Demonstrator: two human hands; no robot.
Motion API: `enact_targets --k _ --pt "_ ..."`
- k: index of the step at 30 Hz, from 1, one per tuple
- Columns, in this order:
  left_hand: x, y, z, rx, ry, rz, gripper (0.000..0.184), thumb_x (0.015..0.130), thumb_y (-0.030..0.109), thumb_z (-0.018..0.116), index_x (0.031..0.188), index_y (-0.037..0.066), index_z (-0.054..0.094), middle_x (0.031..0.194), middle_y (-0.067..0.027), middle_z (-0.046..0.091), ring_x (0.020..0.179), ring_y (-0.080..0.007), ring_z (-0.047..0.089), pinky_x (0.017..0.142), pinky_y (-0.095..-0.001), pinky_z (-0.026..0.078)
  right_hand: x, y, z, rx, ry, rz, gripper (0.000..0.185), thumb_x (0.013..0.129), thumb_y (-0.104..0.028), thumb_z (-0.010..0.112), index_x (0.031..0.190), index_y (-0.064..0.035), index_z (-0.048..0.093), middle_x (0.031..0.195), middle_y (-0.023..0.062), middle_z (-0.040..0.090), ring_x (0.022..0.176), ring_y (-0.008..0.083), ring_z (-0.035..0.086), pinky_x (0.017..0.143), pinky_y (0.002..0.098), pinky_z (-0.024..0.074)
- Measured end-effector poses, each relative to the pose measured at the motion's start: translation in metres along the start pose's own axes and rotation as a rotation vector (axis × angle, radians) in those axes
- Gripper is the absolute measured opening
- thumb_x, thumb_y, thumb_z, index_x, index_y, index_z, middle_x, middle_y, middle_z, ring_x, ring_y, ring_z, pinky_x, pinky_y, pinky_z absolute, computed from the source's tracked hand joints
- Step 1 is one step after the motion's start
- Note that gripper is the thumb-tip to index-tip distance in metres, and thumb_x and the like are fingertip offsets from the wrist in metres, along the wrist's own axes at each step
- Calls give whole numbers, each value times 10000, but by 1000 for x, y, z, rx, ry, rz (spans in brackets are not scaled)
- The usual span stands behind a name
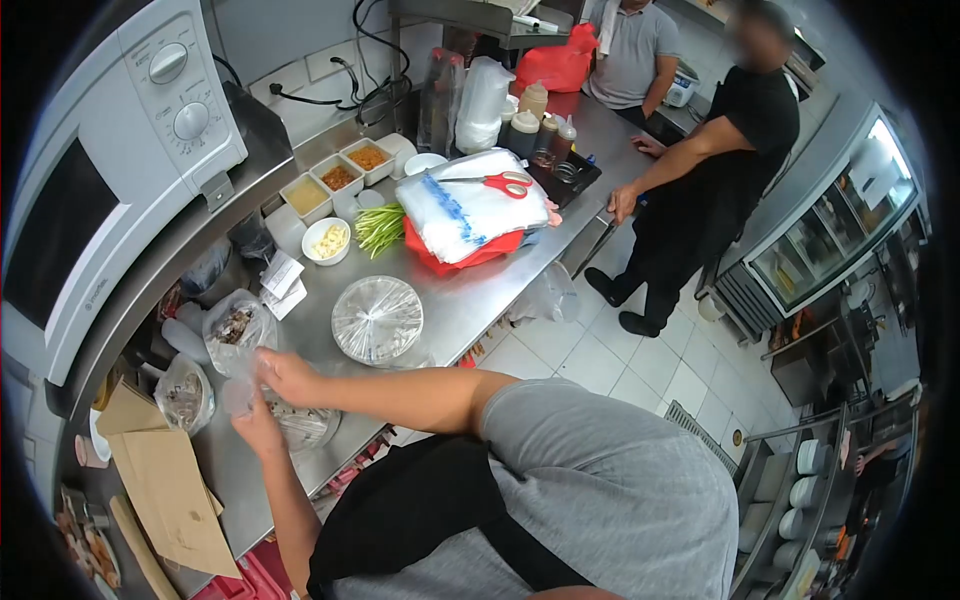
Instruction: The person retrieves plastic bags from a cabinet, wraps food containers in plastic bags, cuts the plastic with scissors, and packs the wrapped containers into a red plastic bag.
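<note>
landmark: film-covered bowl [378,318], 1, on the steel counter [455,305]; directions below as seen in view
clear plastic: 1 bunched piece [238,393], below-left of landmark, between both hands
right hand: [286,378] fingers closed on the plastic, below-left of landmark
left hand: [258,428] grasping the same plastic, just below the right (blurred; can't tell exact finger placement)
clear bags of food: 3; one [237,328] left of landmark, one [186,393] farther left and lower, one [303,428] below-left, under the right forearm (partly hidden; can't tell if the held plastic belongs to it)
square seasoning tubs: 3 [337,177], above landmark
white round bowl: 1 [326,242], pale chopped pieces inside, above-left of landmark
green stalks: 1 bunch [380,231], just above landmark
red-handled scissors: 1 [508,184], above-right of landmark, on stacked plastic [463,215]
</note>
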State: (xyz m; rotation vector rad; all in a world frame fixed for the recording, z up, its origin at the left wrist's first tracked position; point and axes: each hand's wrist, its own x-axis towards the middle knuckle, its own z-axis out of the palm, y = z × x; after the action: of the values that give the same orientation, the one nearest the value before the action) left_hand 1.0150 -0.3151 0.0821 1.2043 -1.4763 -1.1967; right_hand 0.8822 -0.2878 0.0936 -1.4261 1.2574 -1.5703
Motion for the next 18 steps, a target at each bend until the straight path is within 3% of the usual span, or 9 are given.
enact_targets --k 2,3,4,6,8,11,14,15,18 --pt "-5 12 16 -370 125 68 250 876 109 570 1103 22 512 906 -39 566 721 -93 526 590 -243 421 -13 -28 -15 31 -87 9 180 869 -144 548 1011 -41 510 899 173 599 858 297 588 753 360 452" --pt "-8 15 21 -556 193 98 216 888 124 563 1079 33 522 836 -13 564 637 -69 504 529 -222 398 -16 -28 -17 -85 -16 -232 181 851 -128 557 1009 -52 511 874 168 598 839 299 593 739 362 456" --pt "-8 13 19 -556 211 59 200 890 132 565 1062 38 528 804 -2 547 608 -58 473 509 -216 373 -19 -25 -17 -195 51 -473 188 833 -112 566 1006 -63 511 848 162 597 820 302 599 724 363 460" --pt "-3 4 11 -551 244 -24 169 895 147 569 1028 46 540 740 20 511 551 -37 412 471 -206 324 -22 -17 -15 -326 87 -730 190 799 -71 567 983 -70 521 802 155 591 762 303 600 688 365 466" --pt "1 -5 4 -546 149 2 167 898 159 570 1021 49 545 748 22 510 557 -38 412 484 -199 335 -21 -6 -11 -381 23 -759 181 764 -24 549 941 -61 542 760 153 581 684 301 589 644 364 470" --pt "1 -5 -2 -479 58 9 172 900 146 563 1041 51 535 837 3 521 630 -34 427 532 -211 361 -1 23 -3 -100 -113 -433 154 760 39 472 861 -25 569 762 113 587 613 232 558 584 323 462" --pt "-10 29 -2 -388 59 70 179 907 176 557 1044 64 529 885 -3 506 666 -32 429 550 -213 366 15 24 -1 491 -4 200 199 773 67 400 805 -6 583 785 79 596 594 146 523 564 279 450" --pt "-12 43 0 -358 66 103 182 911 196 555 1041 71 530 888 -2 495 667 -32 427 549 -210 363 17 25 -1 532 0 271 211 821 44 393 840 -8 597 813 57 601 605 98 508 552 255 440" --pt "-7 63 2 -349 75 37 210 924 244 531 1059 83 533 892 2 465 656 -31 396 554 -195 349 19 20 -4 576 -178 342 149 815 -11 501 927 -12 598 904 74 604 651 109 539 587 241 458"
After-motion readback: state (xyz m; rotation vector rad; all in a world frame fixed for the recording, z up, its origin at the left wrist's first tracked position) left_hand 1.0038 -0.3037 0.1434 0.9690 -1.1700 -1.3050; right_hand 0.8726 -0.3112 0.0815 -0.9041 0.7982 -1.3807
